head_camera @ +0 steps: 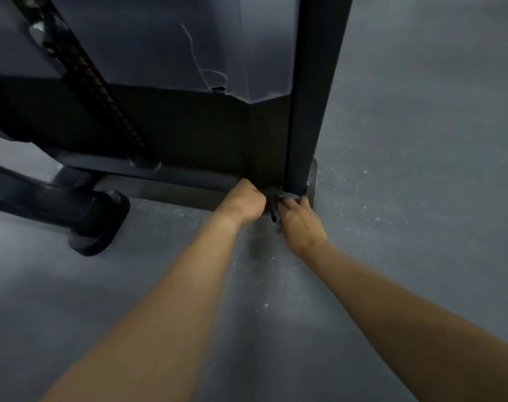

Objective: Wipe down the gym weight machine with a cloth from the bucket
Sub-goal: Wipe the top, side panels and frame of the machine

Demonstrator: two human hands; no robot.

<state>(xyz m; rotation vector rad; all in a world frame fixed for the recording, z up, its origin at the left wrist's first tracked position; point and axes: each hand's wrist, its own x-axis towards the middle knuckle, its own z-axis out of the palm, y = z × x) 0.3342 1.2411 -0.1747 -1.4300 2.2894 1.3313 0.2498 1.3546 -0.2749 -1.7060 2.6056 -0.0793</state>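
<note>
The black weight machine fills the upper half of the head view, with a tall upright post [313, 91] standing on a flat foot plate [311, 181]. A dark grey cloth [287, 195] is bunched against the bottom of that post. My right hand [300, 220] grips the cloth at the post's base. My left hand [242, 203] sits just left of it with fingers curled under, by the low base rail [171, 188]; whether it also holds the cloth is hidden. The bucket is out of view.
A translucent shield panel [189, 44] covers the weight stack, with a black selector strip [87, 74] on its left. A rounded machine leg with a rubber foot [99, 224] juts onto the grey speckled floor [406, 198] at left.
</note>
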